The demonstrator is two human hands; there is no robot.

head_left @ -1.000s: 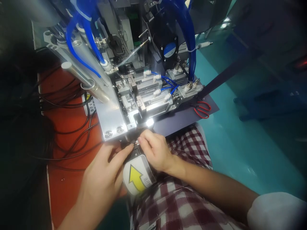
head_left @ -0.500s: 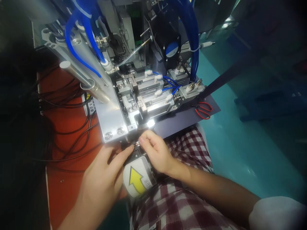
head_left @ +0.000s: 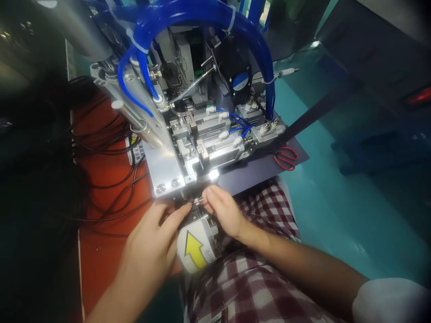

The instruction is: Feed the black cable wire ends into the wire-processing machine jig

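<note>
A tiny pale part with thin metallic leads (head_left: 198, 200) sits between my fingertips, at the front edge of the machine; its kind is too small to make out. My left hand (head_left: 153, 240) reaches in from the left, with its thumb and index fingertip closed at the part's left end. My right hand (head_left: 224, 211) is curled at the other end, its fingers pinched by the leads; whether they grip them is hidden. Just below lies a dark fixture with a white label bearing a yellow arrow (head_left: 194, 249).
The metal machine (head_left: 208, 143) with blue air tubes (head_left: 188, 13) stands ahead. Red-handled snips (head_left: 286, 158) lie on the dark plate (head_left: 249, 175) at right. Black cables (head_left: 107, 179) run over the orange surface (head_left: 104, 264) at left. Checkered cloth (head_left: 262, 287) covers my lap.
My view has shifted, so the machine's left side sits farther right. My right hand has drawn slightly rightward from my left fingertips, and more of the small part shows between them.
</note>
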